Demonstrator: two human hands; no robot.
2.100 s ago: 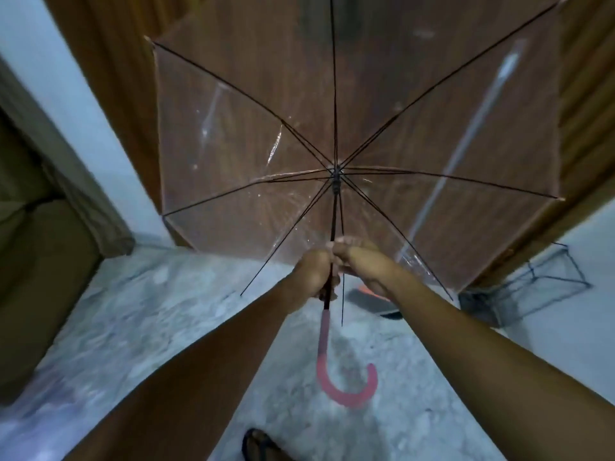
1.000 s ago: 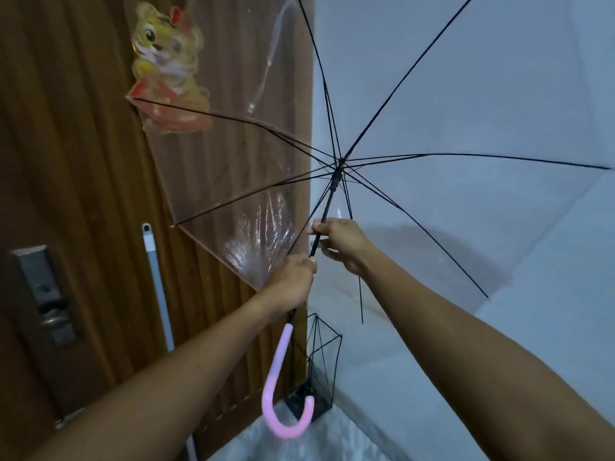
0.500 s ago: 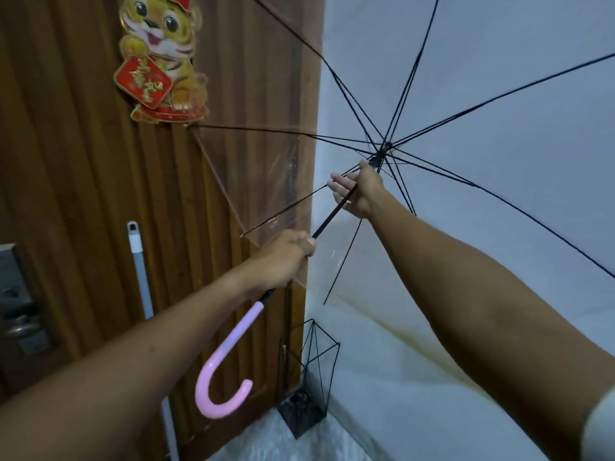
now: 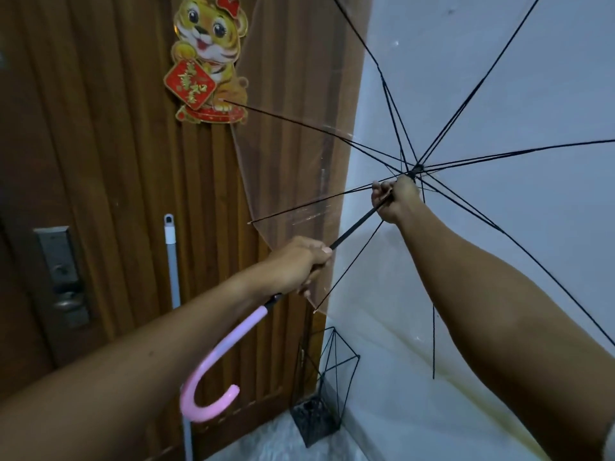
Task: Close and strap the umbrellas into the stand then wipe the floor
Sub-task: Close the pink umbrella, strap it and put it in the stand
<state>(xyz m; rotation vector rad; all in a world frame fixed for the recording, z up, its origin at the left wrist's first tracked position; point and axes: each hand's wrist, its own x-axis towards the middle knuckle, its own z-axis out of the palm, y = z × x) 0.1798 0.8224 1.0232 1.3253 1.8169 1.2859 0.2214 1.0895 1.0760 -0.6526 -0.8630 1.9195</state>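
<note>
Clear plastic umbrella [image 4: 357, 226] is spread fully open, held out toward the corner by the wooden door. Left hand [image 4: 299, 261] is wrapped round the black shaft just above the pink hook handle [image 4: 233, 341]. Right hand [image 4: 394, 197] is gripping up by the runner, right under the rib hub. So realistically this is step one: nothing closed, nothing strapped. Wire umbrella stand [image 4: 314, 417] sits on the floor [image 4: 266, 440] in the corner below and looks empty from here. Mop pole [image 4: 172, 261] leans on the door, so I'd guess the wiping hasn't started either.
</note>
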